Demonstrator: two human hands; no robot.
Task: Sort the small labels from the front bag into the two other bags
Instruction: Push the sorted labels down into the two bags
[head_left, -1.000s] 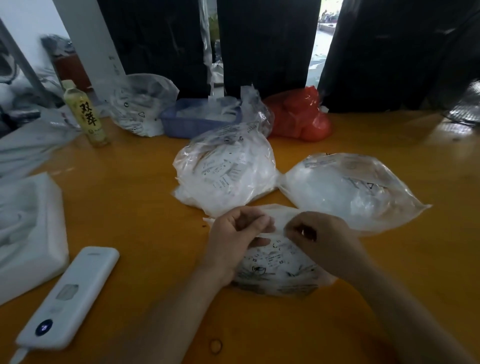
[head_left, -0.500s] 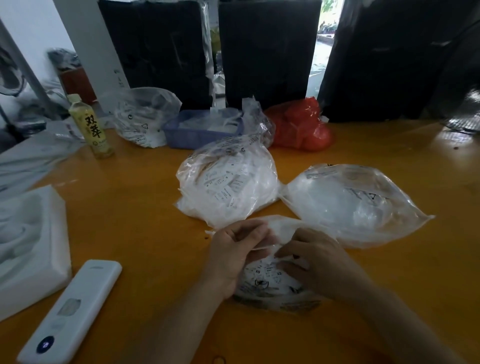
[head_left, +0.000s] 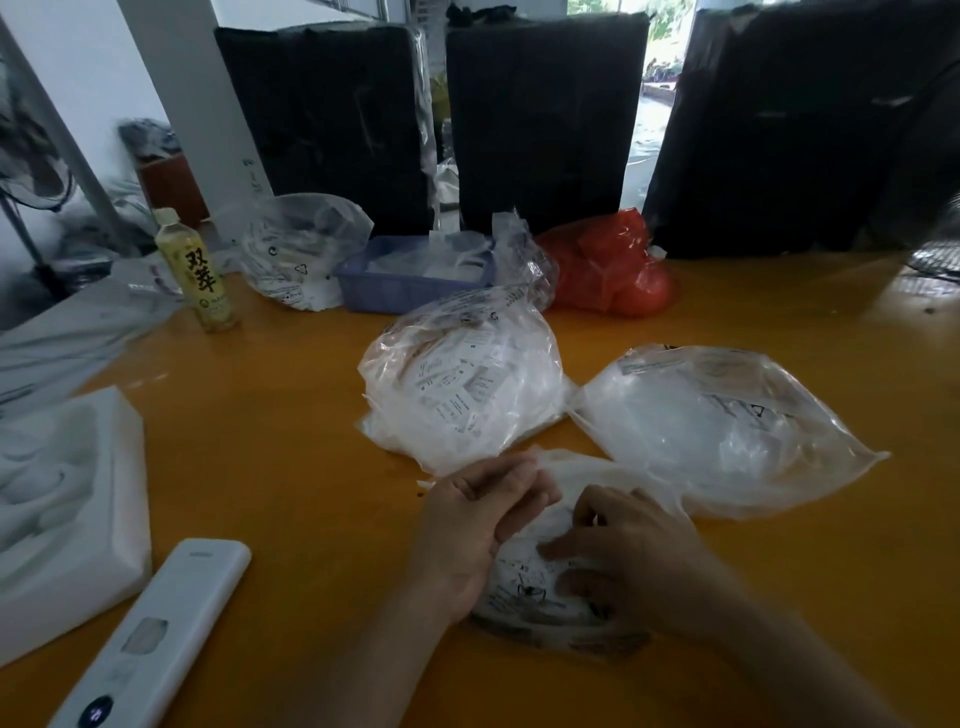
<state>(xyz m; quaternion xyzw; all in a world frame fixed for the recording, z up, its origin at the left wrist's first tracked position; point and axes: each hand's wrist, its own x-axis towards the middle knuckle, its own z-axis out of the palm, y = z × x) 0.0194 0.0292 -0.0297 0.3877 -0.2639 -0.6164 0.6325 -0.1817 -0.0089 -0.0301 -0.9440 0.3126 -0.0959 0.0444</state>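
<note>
While both hands work at the nearest bag, the items on the table stand as follows:
Front bag (head_left: 524, 592): clear plastic with black print, lying at 6 o'clock on the orange table (head_left: 270, 441), its far edge touching the two bags behind it
Left hand (head_left: 478, 525): fingers curled, pinching the bag's upper edge at its 11 o'clock corner
Right hand (head_left: 623, 551): fingers bent and pressed onto the bag's top face from the 3 o'clock side; whether it has hold of a label cannot be told
Labels: small white printed slips; those in the front bag too blurred to make out
Middle bag (head_left: 462, 384): at 12 o'clock of the front bag, bulging with white labels
Right bag (head_left: 727, 426): at 2 o'clock, clear, lying flatter, contents pale and indistinct
Bottle (head_left: 195, 270): upright at 10 o'clock, yellow drink, well apart from the bags
Blue tray (head_left: 410, 291): far side, at 12 o'clock
Red bag (head_left: 608, 270): just beside the tray, toward 1 o'clock
White device (head_left: 156, 639): long and flat, at 8 o'clock
White foam block (head_left: 67, 493): at 9 o'clock, by the table edge
</note>
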